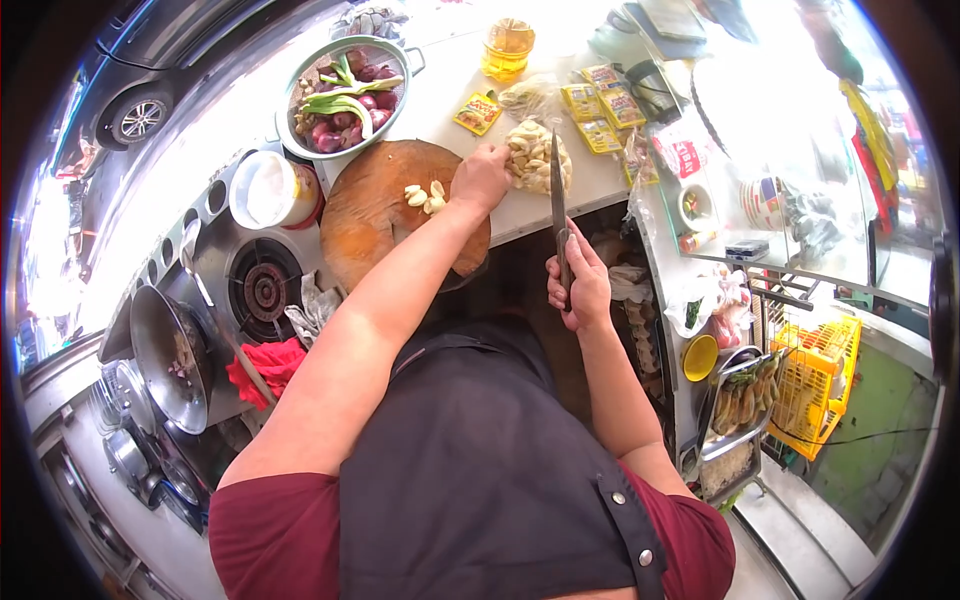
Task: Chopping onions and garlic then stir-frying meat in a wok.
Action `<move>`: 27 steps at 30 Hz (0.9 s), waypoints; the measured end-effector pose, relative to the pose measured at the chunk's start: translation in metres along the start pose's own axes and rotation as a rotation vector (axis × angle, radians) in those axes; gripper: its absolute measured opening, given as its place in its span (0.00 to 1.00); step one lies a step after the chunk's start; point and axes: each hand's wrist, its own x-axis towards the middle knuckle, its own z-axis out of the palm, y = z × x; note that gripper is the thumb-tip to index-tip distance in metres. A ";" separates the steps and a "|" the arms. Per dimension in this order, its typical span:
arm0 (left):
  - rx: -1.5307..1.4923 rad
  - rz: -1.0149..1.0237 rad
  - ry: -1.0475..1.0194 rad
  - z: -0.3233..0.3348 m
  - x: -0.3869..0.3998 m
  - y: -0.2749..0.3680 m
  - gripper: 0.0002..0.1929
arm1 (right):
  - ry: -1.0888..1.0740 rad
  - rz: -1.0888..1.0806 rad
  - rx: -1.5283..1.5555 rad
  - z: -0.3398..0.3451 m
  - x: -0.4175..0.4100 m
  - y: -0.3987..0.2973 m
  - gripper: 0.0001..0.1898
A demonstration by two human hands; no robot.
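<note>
My left hand [482, 178] reaches over the right side of a round wooden chopping board [360, 199]. Its fingers are closed at the left edge of a clear plastic bag of peeled garlic cloves [534, 159], and the fingertips are partly hidden. Several loose peeled garlic cloves [425, 198] lie on the board, left of that hand. A kitchen knife [557, 180] is in my right hand [583, 281], gripped by its dark handle in front of the counter's edge. The blade points away from me, and its upper part overlaps the bag's right side in view.
Beyond the board stands a colander [280, 124] of red onions and spring onion. Seasoning packets [600, 105] and a bottle of yellow liquid [508, 51] are on the counter. To the left are a white tub [262, 189], a gas burner [265, 289] and a wok [169, 360]; a glass case [780, 217] is right.
</note>
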 end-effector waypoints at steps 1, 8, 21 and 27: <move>0.007 -0.006 0.002 -0.002 0.000 -0.004 0.11 | 0.000 -0.001 0.001 0.000 -0.001 0.000 0.25; -0.023 0.061 0.096 -0.043 -0.049 -0.003 0.10 | -0.032 -0.029 -0.138 0.004 -0.011 0.016 0.24; 0.182 0.217 0.239 -0.073 -0.113 -0.039 0.22 | -0.009 -0.749 -1.011 0.036 0.018 0.049 0.25; 0.081 -0.287 0.150 -0.079 -0.116 -0.054 0.53 | 0.012 -0.897 -1.319 0.012 0.023 0.087 0.28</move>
